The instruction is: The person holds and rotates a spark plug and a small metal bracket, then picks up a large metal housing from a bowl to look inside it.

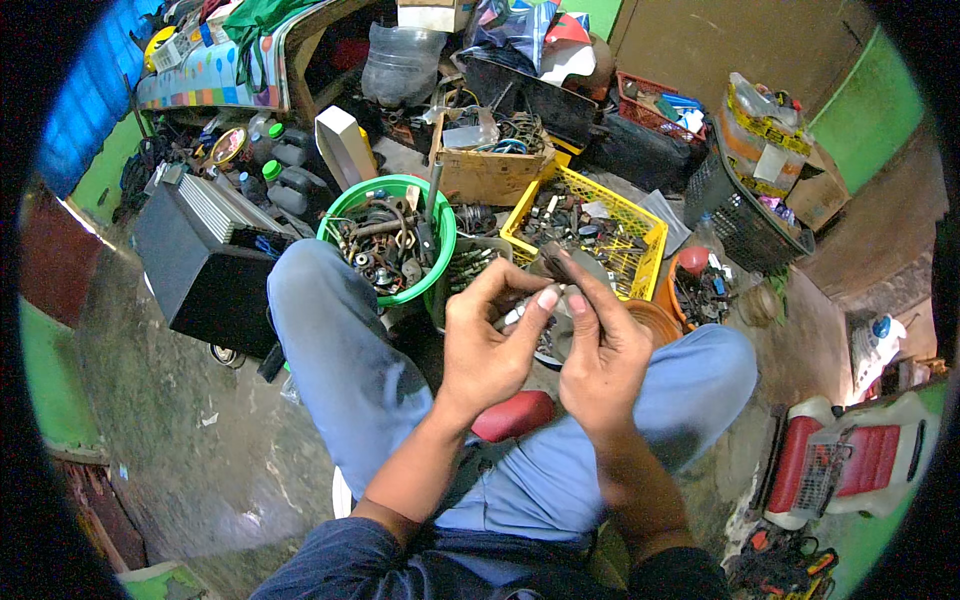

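Note:
My left hand [487,335] and my right hand [603,365] meet in front of me, above my lap. The fingers of the left are curled round a small white cylindrical part [512,318], gripping it against the thumb. Close beside it, the right thumb and fingers pinch a small dark piece [556,262]. Whether the two pieces are joined is hidden by the fingers. Below the hands a red rounded object [512,415] lies between my legs. Just beyond the left hand stands a container with several small metal parts [470,265].
A green basin [447,235] of metal parts stands ahead on the left, a yellow crate [655,245] on the right. Behind them is a wooden box [480,175] of cables. An orange bucket [668,295] sits near my right knee; a black box [210,270] flanks my left.

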`<state>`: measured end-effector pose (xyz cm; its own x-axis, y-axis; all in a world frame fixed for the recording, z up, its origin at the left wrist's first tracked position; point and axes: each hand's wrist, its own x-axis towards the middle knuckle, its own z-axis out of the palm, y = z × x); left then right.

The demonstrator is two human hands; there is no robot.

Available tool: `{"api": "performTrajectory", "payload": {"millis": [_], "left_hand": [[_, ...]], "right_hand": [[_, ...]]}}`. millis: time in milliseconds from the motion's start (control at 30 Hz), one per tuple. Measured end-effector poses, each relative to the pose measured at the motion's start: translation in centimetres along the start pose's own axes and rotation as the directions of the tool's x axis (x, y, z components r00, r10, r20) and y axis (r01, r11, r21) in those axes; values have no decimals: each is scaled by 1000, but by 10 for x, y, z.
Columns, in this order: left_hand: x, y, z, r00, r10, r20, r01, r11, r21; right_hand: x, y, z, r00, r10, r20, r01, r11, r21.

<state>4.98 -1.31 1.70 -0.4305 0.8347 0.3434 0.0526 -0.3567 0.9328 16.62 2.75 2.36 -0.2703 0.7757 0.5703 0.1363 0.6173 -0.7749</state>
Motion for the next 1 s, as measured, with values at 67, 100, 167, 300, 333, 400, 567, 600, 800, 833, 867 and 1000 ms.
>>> {"api": "performTrajectory", "payload": {"millis": [67,100,167,300,333,400,567,600,800,833,867,1000], "left_hand": [[0,-2,-1,998,-26,-56,25,999,-22],[0,-3,3,995,-22,-96,18,999,-39],[1,-4,5,989,23,-143,-19,999,31],[0,-10,5,991,106,-80,-98,989,108],[4,-12,2,993,73,-98,-65,994,83],[15,-16,-5,975,26,-219,-10,997,72],[17,-23,-16,977,73,-198,-40,985,166],[19,-29,-20,974,-11,-225,42,990,134],[19,-52,-18,991,-10,-131,38,976,213],[23,-54,-17,980,68,-185,-20,968,250],[24,-56,-19,978,-36,-203,77,977,200],[14,-51,-9,1000,13,-11,-9,957,289]], "right_hand": [[-1,-4,2,1000,-13,13,13,999,-41],[-1,-6,3,999,-34,-3,34,997,-65],[-2,-4,5,998,-61,-32,57,994,-96],[10,1,12,996,-86,-8,85,992,-91],[15,1,13,995,-95,8,95,992,-87],[15,4,23,990,-132,42,136,985,-105],[21,15,55,993,117,24,-118,993,29],[18,22,59,997,74,6,-74,997,26],[1,50,52,1000,25,-10,-25,1000,-8],[-1,49,51,999,45,-10,-45,998,-34],[-6,45,50,998,65,-11,-66,996,-61],[-4,56,41,986,155,-65,-153,988,33]]}}
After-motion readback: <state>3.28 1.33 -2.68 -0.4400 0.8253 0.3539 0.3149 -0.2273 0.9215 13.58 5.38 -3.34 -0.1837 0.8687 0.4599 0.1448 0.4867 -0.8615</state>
